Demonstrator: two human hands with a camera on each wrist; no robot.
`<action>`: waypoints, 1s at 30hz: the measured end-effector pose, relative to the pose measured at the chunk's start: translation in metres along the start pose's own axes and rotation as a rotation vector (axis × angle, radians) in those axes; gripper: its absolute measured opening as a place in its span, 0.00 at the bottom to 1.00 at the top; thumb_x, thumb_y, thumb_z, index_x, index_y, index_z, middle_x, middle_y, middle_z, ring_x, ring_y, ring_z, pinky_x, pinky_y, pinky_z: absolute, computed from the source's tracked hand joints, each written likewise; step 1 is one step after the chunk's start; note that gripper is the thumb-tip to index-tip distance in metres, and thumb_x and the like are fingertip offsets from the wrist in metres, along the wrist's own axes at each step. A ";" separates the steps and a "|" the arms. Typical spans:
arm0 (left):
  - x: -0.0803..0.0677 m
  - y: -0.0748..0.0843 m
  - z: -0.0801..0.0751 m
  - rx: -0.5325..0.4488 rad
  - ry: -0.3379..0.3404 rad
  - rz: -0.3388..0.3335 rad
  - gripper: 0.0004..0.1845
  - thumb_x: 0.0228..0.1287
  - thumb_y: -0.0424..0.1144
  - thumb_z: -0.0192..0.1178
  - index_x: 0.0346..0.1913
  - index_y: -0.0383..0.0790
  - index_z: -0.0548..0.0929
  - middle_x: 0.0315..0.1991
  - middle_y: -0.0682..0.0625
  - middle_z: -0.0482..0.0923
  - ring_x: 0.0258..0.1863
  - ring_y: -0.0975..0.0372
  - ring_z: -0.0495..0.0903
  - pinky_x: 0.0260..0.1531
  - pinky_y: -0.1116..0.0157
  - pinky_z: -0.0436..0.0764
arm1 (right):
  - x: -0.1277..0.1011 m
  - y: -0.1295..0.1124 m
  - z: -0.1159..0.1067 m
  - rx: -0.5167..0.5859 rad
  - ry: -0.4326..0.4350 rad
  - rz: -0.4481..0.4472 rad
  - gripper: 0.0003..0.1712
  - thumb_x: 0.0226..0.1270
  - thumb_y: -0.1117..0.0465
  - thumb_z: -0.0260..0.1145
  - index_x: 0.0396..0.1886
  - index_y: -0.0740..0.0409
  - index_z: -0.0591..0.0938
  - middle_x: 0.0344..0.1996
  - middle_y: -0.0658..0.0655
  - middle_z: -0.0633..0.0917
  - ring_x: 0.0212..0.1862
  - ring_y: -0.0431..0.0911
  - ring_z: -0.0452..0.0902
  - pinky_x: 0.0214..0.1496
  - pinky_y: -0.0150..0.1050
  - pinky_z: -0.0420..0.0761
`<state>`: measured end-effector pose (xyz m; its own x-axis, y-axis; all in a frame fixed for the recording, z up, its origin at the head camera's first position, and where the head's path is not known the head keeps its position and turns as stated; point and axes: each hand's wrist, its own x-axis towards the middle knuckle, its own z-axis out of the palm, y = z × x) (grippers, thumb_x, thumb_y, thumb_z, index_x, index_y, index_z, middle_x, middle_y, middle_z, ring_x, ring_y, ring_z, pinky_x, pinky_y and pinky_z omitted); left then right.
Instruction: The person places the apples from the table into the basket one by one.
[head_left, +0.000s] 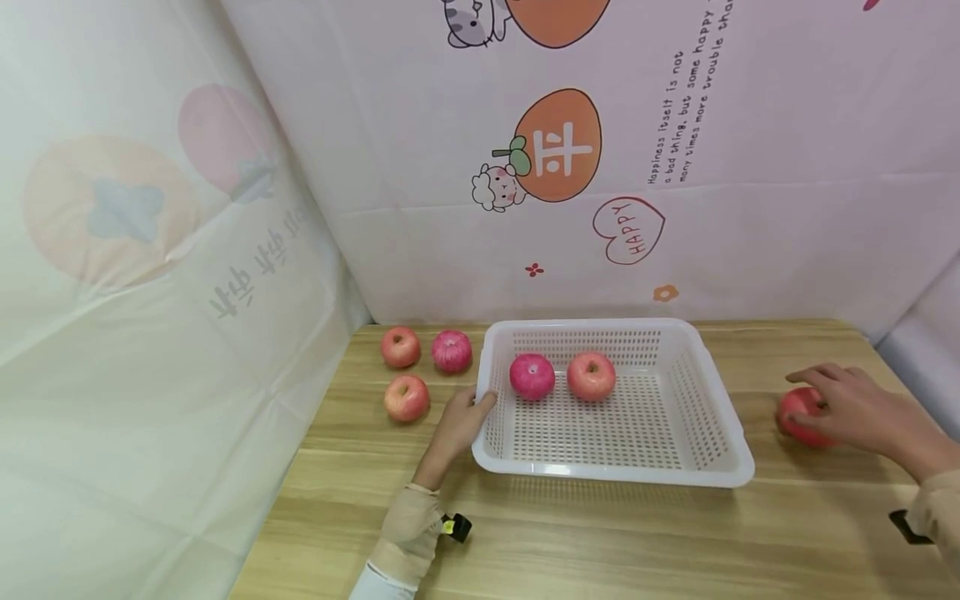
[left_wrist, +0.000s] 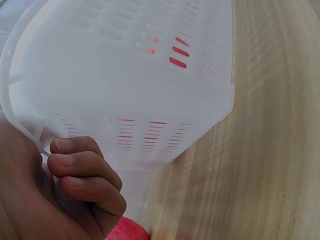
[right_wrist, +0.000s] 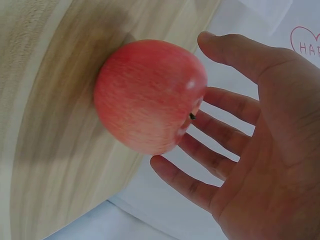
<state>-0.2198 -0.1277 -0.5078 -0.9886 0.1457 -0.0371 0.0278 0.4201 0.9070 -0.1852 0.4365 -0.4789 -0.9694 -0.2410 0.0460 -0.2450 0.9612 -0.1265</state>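
A white perforated basket [head_left: 615, 477] stands mid-table with two red apples [head_left: 532, 376] [head_left: 591, 376] inside. My left hand [head_left: 461, 421] grips its left rim, thumb on top; in the left wrist view the curled fingers [left_wrist: 85, 175] lie against the basket wall [left_wrist: 150, 75]. My right hand [head_left: 855, 404] hovers over a lone red apple [head_left: 798, 417] on the table at the right. In the right wrist view its fingers [right_wrist: 220, 100] are spread and straight beside that apple [right_wrist: 150, 95], not closed round it.
Three more apples [head_left: 401, 347] [head_left: 452, 351] [head_left: 407, 397] lie on the wooden table left of the basket. Printed cloth walls close in the back and left sides. The table's right edge is near the lone apple.
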 end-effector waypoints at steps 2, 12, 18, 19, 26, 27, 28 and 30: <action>0.000 0.001 0.000 0.001 0.001 0.000 0.24 0.79 0.48 0.53 0.59 0.32 0.86 0.43 0.38 0.90 0.34 0.59 0.89 0.35 0.63 0.89 | -0.001 0.001 0.002 0.007 0.006 -0.004 0.41 0.58 0.47 0.81 0.59 0.74 0.80 0.56 0.82 0.78 0.52 0.80 0.74 0.51 0.73 0.77; 0.000 0.002 -0.002 -0.006 -0.009 0.009 0.24 0.80 0.48 0.52 0.62 0.33 0.85 0.44 0.36 0.90 0.35 0.58 0.90 0.35 0.62 0.89 | -0.003 0.007 0.009 0.039 0.009 0.000 0.43 0.54 0.48 0.84 0.58 0.75 0.79 0.55 0.84 0.77 0.50 0.80 0.74 0.47 0.70 0.78; 0.000 0.000 -0.003 -0.062 -0.043 0.003 0.26 0.82 0.48 0.50 0.63 0.29 0.83 0.46 0.32 0.89 0.36 0.56 0.91 0.36 0.60 0.90 | -0.003 0.010 0.012 0.055 -0.012 0.014 0.44 0.53 0.49 0.83 0.60 0.75 0.78 0.55 0.85 0.76 0.50 0.79 0.75 0.44 0.69 0.80; 0.000 0.000 -0.003 -0.066 -0.048 0.000 0.26 0.82 0.48 0.50 0.64 0.29 0.83 0.46 0.32 0.89 0.36 0.56 0.91 0.36 0.60 0.90 | -0.003 0.010 0.013 0.060 -0.012 0.012 0.44 0.53 0.49 0.83 0.60 0.75 0.77 0.55 0.85 0.76 0.49 0.79 0.75 0.44 0.69 0.81; 0.000 0.000 -0.002 -0.074 -0.059 -0.003 0.26 0.83 0.48 0.50 0.65 0.29 0.81 0.47 0.30 0.89 0.41 0.47 0.92 0.37 0.60 0.90 | -0.005 0.011 0.016 0.079 -0.007 0.009 0.45 0.51 0.53 0.84 0.60 0.77 0.77 0.54 0.86 0.76 0.48 0.78 0.77 0.44 0.69 0.81; -0.001 0.000 -0.002 -0.074 -0.058 -0.003 0.26 0.83 0.48 0.50 0.65 0.29 0.81 0.47 0.30 0.88 0.42 0.46 0.92 0.37 0.60 0.90 | -0.006 0.011 0.017 0.079 -0.006 0.009 0.45 0.51 0.52 0.84 0.60 0.77 0.77 0.54 0.86 0.76 0.48 0.78 0.77 0.44 0.69 0.81; -0.001 0.001 -0.002 -0.073 -0.059 -0.002 0.26 0.83 0.48 0.50 0.66 0.29 0.81 0.47 0.30 0.88 0.42 0.45 0.92 0.38 0.60 0.90 | -0.006 0.011 0.017 0.080 -0.006 0.010 0.45 0.51 0.52 0.84 0.60 0.77 0.77 0.54 0.86 0.76 0.48 0.78 0.77 0.43 0.69 0.81; -0.002 0.002 -0.002 -0.071 -0.061 -0.002 0.27 0.83 0.48 0.49 0.66 0.28 0.81 0.48 0.30 0.88 0.42 0.44 0.92 0.37 0.60 0.90 | -0.007 0.011 0.017 0.082 -0.004 0.010 0.45 0.51 0.52 0.84 0.60 0.77 0.77 0.54 0.86 0.76 0.48 0.78 0.77 0.44 0.69 0.81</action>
<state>-0.2186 -0.1291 -0.5053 -0.9778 0.1999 -0.0623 0.0132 0.3558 0.9345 -0.1818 0.4461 -0.4974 -0.9718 -0.2322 0.0408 -0.2356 0.9493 -0.2081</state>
